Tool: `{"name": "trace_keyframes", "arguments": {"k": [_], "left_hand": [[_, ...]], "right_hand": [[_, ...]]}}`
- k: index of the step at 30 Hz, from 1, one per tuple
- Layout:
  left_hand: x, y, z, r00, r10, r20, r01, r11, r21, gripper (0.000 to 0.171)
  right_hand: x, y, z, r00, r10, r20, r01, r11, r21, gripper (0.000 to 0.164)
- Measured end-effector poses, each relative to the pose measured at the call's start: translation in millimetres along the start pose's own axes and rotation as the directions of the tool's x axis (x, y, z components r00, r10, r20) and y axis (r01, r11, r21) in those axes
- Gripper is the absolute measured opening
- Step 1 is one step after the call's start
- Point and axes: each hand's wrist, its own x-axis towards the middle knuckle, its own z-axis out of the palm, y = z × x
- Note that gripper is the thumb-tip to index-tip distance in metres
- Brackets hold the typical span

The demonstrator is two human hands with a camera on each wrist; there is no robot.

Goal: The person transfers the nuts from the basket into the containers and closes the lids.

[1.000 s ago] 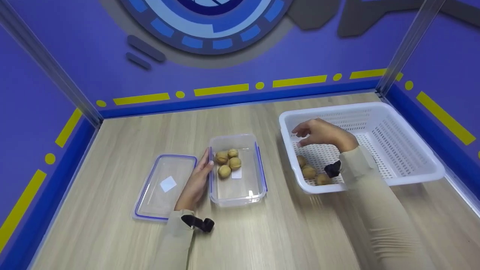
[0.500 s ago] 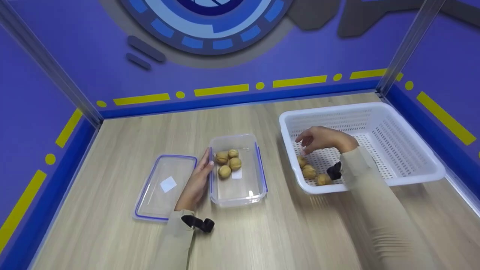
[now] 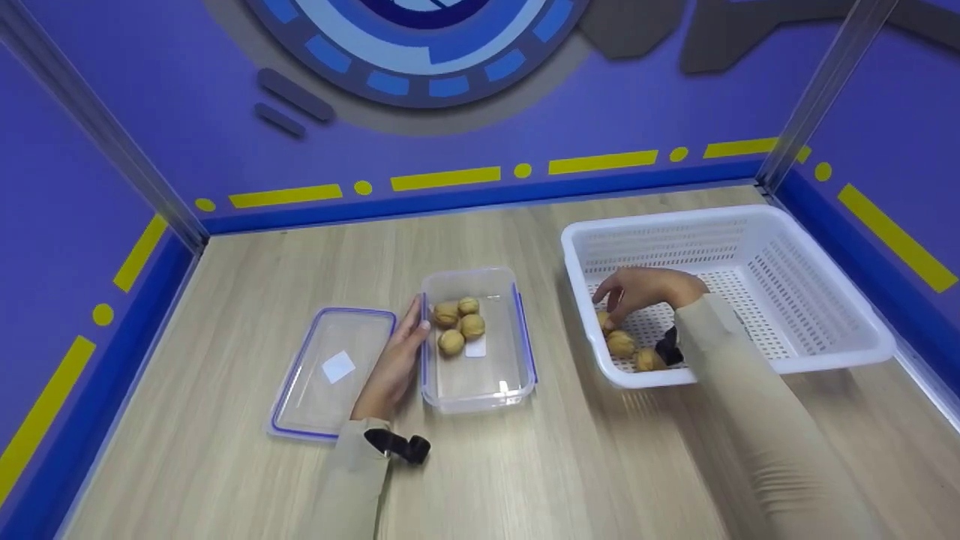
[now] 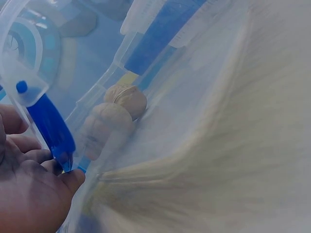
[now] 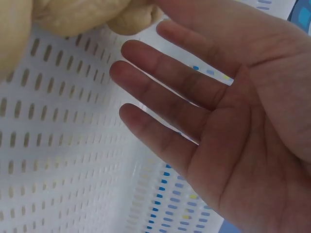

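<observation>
Currently, the left hand (image 3: 394, 367) is holding the clear box (image 3: 480, 386) by its left side, with the thumb lying at the rim and the other fingers resting along the outside; in the left wrist view it is pinching close to a blue latch (image 4: 51, 128). Four nuts (image 3: 472, 326) are sitting in a cluster in the far left part of the box, just beside a white label (image 3: 476, 348). The right hand (image 3: 641, 289) is hanging inside the white basket (image 3: 795, 281), by its left wall, with the fingers pointing down. Its fingers are standing spread and fairly straight in the right wrist view. Three nuts (image 3: 621, 343) are lying in a row along the basket's near left corner, the farthest being partly hidden under the fingertips; whether they are touching it, I cannot tell. The lid (image 3: 311, 409) is lying flat to the left of the box, near the left hand, and is carrying a white square (image 3: 338, 367). Box, lid and basket are all resting on the wooden table (image 3: 540, 480), and a purple wall (image 3: 420, 150) is standing behind them.
</observation>
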Motion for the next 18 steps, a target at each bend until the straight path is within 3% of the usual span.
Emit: {"name": "trace_keyframes", "arguments": {"k": [12,18], "left_hand": [[-0.2,0.6,0.5,1.000,0.004,0.000,-0.004,1.000,-0.005,0.059],[-0.1,1.3,0.7,1.000,0.020,0.011,-0.020,1.000,0.006,0.060]], "right_hand": [[3.4,0.4,1.8,0.999,0.022,0.026,-0.022,1.000,0.006,0.054],[4.0,0.3,1.9,0.999,0.016,0.029,-0.016,1.000,-0.009,0.045]]}}
